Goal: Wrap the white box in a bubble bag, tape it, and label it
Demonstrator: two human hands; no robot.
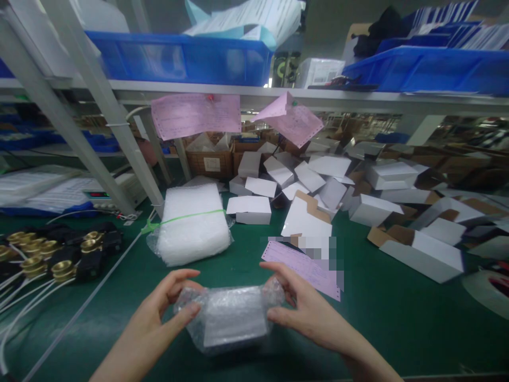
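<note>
Between my hands, low over the green bench, is a small white box wrapped in clear bubble wrap (236,315). My left hand (170,302) grips its left end, with the thumb in front and the fingers curled behind the loose plastic. At the right end, my right hand (292,302) pinches the gathered bubble wrap between thumb and fingers. A pink printed slip (304,269) lies just behind my right hand. Behind my left hand sits a thick stack of bubble wrap sheets (193,225), tied with a green strap.
Several white cartons (254,209), some with flaps up, are piled across the back. Brass fittings with black parts and white cables (63,269) lie at left. A tape roll (489,289) is at the right edge. Overhead, a shelf (338,94) carries blue bins (178,58).
</note>
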